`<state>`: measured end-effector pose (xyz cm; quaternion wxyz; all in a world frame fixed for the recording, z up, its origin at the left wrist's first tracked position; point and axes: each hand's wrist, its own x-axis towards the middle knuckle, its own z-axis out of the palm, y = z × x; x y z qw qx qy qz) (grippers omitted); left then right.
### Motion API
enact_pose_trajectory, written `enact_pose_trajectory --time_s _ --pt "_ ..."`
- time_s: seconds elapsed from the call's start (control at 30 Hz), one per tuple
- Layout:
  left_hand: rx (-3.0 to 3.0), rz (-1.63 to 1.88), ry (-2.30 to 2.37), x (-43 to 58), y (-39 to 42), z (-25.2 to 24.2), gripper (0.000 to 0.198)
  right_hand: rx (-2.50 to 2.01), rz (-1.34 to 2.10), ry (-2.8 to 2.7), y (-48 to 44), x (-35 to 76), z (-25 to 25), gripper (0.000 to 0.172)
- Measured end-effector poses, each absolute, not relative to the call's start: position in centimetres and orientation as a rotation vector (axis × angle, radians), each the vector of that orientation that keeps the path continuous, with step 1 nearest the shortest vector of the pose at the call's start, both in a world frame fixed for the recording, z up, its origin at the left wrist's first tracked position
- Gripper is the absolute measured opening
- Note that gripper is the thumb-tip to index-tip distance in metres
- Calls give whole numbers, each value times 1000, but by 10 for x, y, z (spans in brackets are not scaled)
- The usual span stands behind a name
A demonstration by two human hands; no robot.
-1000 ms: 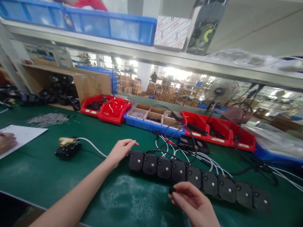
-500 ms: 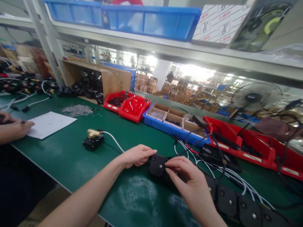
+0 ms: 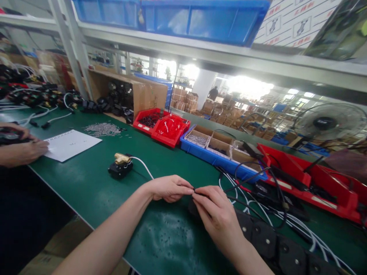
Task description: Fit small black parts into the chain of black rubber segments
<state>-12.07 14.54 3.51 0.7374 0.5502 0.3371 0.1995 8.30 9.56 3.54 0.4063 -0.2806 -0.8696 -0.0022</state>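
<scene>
My left hand point(image 3: 169, 188) and my right hand point(image 3: 215, 214) meet fingertip to fingertip over the leftmost unit of a row of black square parts point(image 3: 266, 240) on the green table point(image 3: 86, 183). Both hands pinch at a small dark piece between them; it is too small to name. My right hand covers the first black part. Black and white cables point(image 3: 258, 194) run behind the row.
A black block with a brass fitting point(image 3: 120, 167) and a white cable lies to the left. Red bins point(image 3: 163, 128), a blue divided tray point(image 3: 218, 147) and more red bins point(image 3: 309, 179) line the back. Another person's hands point(image 3: 23, 147) rest by a white sheet point(image 3: 70, 143) at far left.
The view shifted left. My right hand moved from gripping the first black part to pinching at its top edge, and my left fingertips closed in to meet it.
</scene>
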Motion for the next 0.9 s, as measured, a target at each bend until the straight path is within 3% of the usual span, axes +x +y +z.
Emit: enact_pose_trajectory --time_s 0.73,0.9 --pt "1202 427 724 -121 144 35 62 -877 53 -2218 103 87 42 8" --pt "1201 449 725 -120 145 34 59 -780 -57 -2285 107 86 48 13"
